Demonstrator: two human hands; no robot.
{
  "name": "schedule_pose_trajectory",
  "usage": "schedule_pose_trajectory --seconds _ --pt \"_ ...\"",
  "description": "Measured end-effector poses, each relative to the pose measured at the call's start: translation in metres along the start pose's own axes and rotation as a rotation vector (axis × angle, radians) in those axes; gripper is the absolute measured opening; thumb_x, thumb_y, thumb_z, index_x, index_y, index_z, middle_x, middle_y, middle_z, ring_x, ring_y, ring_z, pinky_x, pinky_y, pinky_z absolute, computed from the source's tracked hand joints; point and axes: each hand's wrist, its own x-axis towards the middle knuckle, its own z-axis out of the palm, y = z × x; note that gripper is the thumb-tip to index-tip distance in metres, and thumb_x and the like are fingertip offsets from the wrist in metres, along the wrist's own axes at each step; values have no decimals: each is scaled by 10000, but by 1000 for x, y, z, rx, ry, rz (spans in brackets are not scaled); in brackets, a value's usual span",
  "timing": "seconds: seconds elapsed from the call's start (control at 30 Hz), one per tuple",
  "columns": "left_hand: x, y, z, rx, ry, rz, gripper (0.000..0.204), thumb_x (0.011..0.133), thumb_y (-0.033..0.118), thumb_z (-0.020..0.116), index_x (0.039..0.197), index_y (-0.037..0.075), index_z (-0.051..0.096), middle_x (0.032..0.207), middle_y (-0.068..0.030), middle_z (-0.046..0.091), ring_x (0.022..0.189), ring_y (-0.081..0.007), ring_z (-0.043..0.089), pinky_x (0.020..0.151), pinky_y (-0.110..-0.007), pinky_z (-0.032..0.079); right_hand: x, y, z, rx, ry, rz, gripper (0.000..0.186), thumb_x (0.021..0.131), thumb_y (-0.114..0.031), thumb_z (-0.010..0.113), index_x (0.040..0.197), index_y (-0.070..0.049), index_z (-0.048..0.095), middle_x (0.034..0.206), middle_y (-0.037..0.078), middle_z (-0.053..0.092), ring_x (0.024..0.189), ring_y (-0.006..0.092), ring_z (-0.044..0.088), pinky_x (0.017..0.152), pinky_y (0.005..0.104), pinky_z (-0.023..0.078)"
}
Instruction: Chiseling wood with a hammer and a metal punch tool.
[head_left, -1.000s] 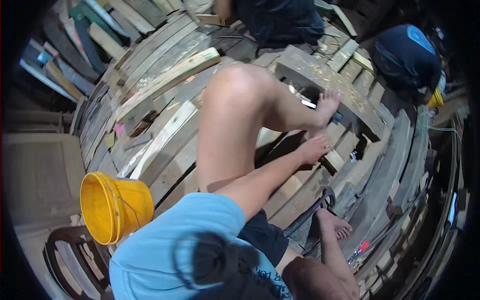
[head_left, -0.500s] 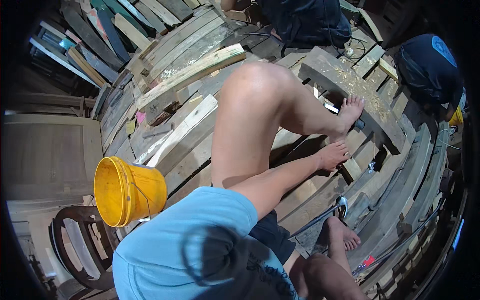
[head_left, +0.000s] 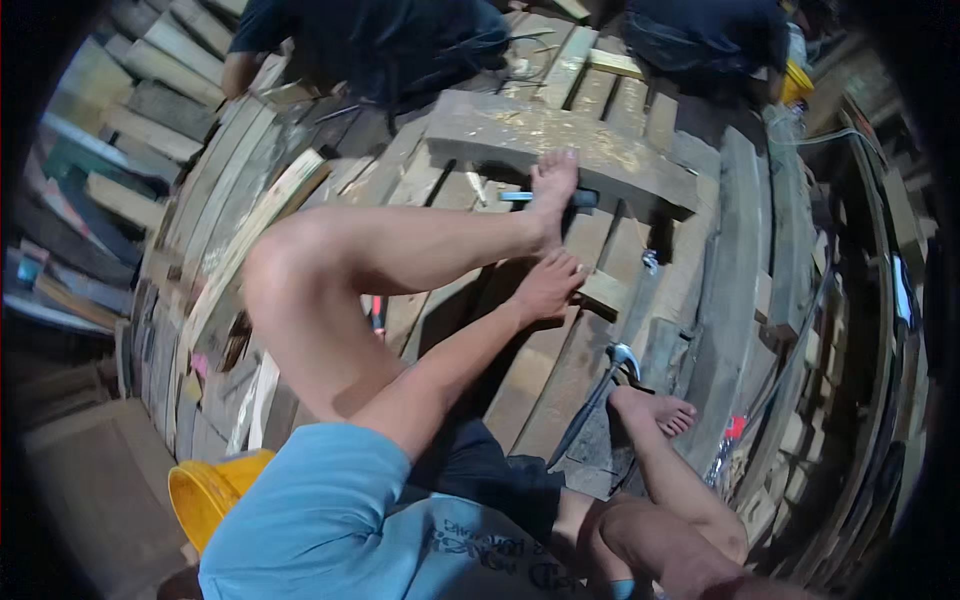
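My left hand [head_left: 548,288] rests low over the planks beside my left foot [head_left: 552,190], fingers extended and apart, with no held thing showing. A short wood block [head_left: 604,292] lies just right of its fingertips. Under my left foot is a tool with a dark handle [head_left: 584,198] and a bluish metal part; its kind is unclear. Before it stands a thick, curved wooden piece [head_left: 540,130] strewn with shavings. A hammer with a shiny head [head_left: 622,358] and dark handle lies by my right foot [head_left: 655,412]. My right hand is not visible.
A yellow bucket [head_left: 205,495] stands at lower left, partly behind my blue sleeve. Long timber pieces [head_left: 735,270] line the right side. Two people in dark clothes [head_left: 375,45] sit at the far side. A red-handled tool [head_left: 378,315] lies beneath my bent left leg.
The view has turned to the right, so my leg, left hand and the curved wood piece appear farther left. The bucket is now mostly covered. My left hand stays beside my foot.
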Motion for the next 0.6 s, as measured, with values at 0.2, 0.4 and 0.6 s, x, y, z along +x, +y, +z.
schedule_pose_trajectory --seconds 0.2,0.4,0.6 --pt "11 16 11 136 -123 -16 530 663 144 627 1170 24 529 1084 -162 510 1080 -361 455 951 -454 362 -96 140 -20 -363 -515 900 186 904 -127 534 1014 13 586 967 118 604 986 217 537 823 330 445" --pt "11 23 13 59 -176 -6 532 782 296 614 1201 -17 510 1152 -225 492 1123 -398 429 1042 -489 265 -312 100 -167 -415 -1717 1027 424 772 -154 570 1168 -5 549 1149 184 554 1103 348 516 928 423 411" --pt "11 16 -2 158 -179 7 584 815 393 594 1223 -13 493 1156 -224 497 1131 -377 431 1046 -491 245 -284 69 -168 -342 -1748 1010 434 694 -159 618 1088 4 540 1030 180 555 1020 348 529 893 430 414"
